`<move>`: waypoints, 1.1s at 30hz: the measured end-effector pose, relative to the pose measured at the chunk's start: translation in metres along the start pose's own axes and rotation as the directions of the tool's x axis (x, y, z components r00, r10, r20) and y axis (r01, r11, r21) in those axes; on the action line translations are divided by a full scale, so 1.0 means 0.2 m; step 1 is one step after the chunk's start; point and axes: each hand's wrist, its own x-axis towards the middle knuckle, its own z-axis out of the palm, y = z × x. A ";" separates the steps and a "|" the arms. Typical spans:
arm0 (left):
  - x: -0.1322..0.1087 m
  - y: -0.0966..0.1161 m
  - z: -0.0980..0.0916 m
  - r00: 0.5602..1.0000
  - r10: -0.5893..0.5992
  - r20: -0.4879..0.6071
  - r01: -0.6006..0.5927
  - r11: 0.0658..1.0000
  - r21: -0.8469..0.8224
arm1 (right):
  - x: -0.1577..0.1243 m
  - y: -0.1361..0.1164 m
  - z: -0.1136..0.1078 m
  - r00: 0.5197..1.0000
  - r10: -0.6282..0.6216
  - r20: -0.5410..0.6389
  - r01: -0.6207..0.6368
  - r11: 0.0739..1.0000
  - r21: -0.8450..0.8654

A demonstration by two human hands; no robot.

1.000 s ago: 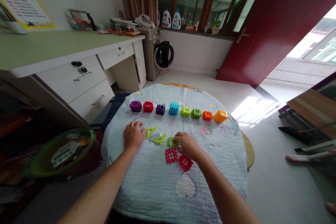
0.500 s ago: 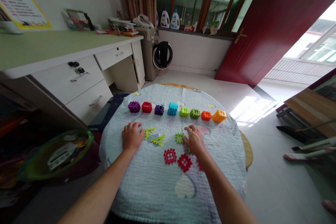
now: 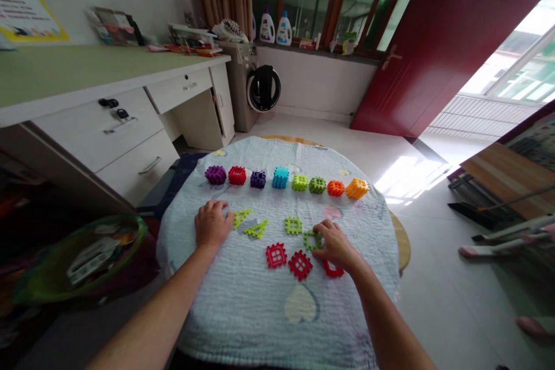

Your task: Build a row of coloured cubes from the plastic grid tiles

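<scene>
My left hand (image 3: 212,224) rests open on the cloth, its fingertips beside a lime triangular piece (image 3: 241,218); another lime triangle (image 3: 256,229) lies to the right. My right hand (image 3: 333,241) has its thumb and fingers apart around the right side of a green square frame (image 3: 310,240), touching it. A lime square piece (image 3: 293,225) lies flat up and left of that hand. Two red window squares (image 3: 276,255) (image 3: 300,265) lie nearer me, and a red frame (image 3: 333,269) is partly under my right hand.
A row of stacked pieces crosses the table's far part, from purple (image 3: 215,174) to orange-yellow (image 3: 358,188). The round table (image 3: 234,306) has a pale blue cloth. A basket (image 3: 82,260) stands at left, below a white desk (image 3: 87,69).
My right hand has moved right and slightly toward me, from the lime square to the green frame, uncovering more of both. The view has shifted slightly.
</scene>
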 end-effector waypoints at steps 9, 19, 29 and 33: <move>0.00 0.00 0.00 1.000 0.001 -0.001 -0.001 1.000 -0.007 | 0.04 0.04 -0.08 0.998 -0.067 -0.004 0.066 0.974 0.217; 0.00 0.00 0.00 1.000 -0.004 0.010 0.004 1.000 -0.007 | 0.04 0.03 -0.04 0.988 -0.157 -0.008 0.154 0.964 0.218; 0.00 0.00 -0.01 1.000 -0.003 0.008 0.003 1.000 -0.006 | 0.19 -0.14 -0.02 0.967 -0.190 -0.170 0.216 0.965 0.148; 0.00 0.00 -0.01 1.000 0.003 0.007 -0.003 1.000 -0.001 | 0.25 -0.20 0.02 0.984 -0.159 -0.083 0.165 0.984 0.073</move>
